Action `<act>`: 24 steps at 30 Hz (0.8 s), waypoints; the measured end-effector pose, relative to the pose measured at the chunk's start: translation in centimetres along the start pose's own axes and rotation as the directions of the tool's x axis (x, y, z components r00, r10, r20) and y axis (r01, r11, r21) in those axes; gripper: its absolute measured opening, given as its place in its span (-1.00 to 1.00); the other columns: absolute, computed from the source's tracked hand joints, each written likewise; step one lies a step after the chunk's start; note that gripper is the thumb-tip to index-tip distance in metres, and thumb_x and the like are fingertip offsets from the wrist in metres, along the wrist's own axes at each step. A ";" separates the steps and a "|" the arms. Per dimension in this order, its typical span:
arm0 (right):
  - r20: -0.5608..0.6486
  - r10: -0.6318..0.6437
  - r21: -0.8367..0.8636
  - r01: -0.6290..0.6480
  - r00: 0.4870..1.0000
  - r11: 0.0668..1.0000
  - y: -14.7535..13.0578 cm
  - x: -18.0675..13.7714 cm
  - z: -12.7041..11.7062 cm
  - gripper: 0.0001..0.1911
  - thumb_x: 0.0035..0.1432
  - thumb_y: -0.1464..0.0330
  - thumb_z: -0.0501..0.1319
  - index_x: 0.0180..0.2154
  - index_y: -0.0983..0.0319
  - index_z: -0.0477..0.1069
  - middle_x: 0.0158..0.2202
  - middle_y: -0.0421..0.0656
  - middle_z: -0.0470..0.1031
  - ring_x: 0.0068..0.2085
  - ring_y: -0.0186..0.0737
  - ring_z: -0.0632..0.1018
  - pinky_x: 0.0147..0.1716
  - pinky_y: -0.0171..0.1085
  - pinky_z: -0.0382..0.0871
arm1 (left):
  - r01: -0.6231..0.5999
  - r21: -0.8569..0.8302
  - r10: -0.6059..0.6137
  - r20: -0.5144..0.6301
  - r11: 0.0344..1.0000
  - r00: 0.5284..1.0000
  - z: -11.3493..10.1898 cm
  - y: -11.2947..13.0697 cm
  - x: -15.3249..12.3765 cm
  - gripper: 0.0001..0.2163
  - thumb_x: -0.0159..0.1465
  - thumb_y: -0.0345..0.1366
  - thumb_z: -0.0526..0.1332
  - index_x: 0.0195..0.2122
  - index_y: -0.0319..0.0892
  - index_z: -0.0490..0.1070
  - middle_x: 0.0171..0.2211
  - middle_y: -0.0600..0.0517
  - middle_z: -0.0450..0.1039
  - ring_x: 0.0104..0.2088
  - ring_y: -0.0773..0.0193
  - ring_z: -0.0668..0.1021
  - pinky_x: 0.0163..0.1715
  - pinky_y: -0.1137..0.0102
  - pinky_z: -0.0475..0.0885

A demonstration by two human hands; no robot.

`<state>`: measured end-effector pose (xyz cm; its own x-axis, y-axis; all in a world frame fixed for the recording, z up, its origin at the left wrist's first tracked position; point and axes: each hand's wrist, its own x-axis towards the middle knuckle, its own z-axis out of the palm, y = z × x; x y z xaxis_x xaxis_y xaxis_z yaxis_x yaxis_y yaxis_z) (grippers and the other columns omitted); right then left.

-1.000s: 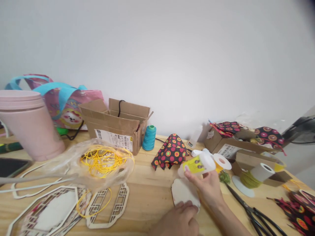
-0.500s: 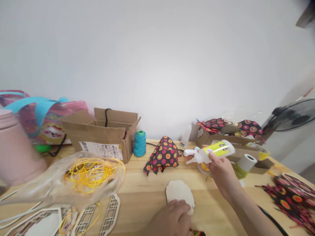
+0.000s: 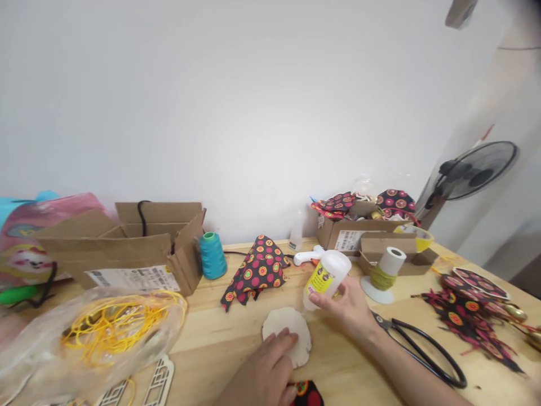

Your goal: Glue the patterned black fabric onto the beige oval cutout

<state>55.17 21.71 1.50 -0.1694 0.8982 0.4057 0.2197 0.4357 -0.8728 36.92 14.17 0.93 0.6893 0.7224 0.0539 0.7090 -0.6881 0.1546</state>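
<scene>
In my right hand [image 3: 349,307] is a squeeze glue bottle [image 3: 320,282] with a yellow label, tipped with its base up and its lower end toward the disc; the nozzle is hard to make out. My left hand [image 3: 268,366] lies with its fingers over the near side of a pale, wavy-edged flat disc [image 3: 285,327] on the table; its thumb is hidden. A piece of dark flower-patterned fabric [image 3: 307,393] shows beside the left fingers at the bottom edge.
Behind are a draped patterned cloth [image 3: 262,270], a teal thread cone [image 3: 213,256] and an open carton [image 3: 127,248]. Yellow cord [image 3: 122,327] in clear plastic lies left. Black-handled scissors [image 3: 422,349], a spool of green cord [image 3: 382,279] and patterned fabric pieces [image 3: 469,310] lie right.
My right hand has brought the glue bottle lower and closer to the disc, tipping its base upward. The left hand stays on the disc. The view has turned right, revealing the scissors.
</scene>
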 end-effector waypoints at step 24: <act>0.033 0.044 0.079 -0.047 0.998 0.996 0.0 0.3 0.9 -0.77 -0.21 0.29 0.35 -0.43 0.22 0.42 -0.45 -0.16 0.53 -0.40 -0.13 0.52 -0.40 -0.24 0.41 | -0.007 -0.071 0.002 -0.062 0.997 0.998 1.6 -0.2 -0.2 -0.71 0.22 -0.30 0.02 -0.19 -0.38 0.41 0.02 -0.23 0.33 0.05 0.06 0.32 -0.01 0.24 0.26</act>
<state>54.25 21.96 1.35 -0.1911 0.9141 0.3577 0.1506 0.3874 -0.9095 36.84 14.02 -0.66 0.6804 0.7237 0.1152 0.6919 -0.6862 0.2243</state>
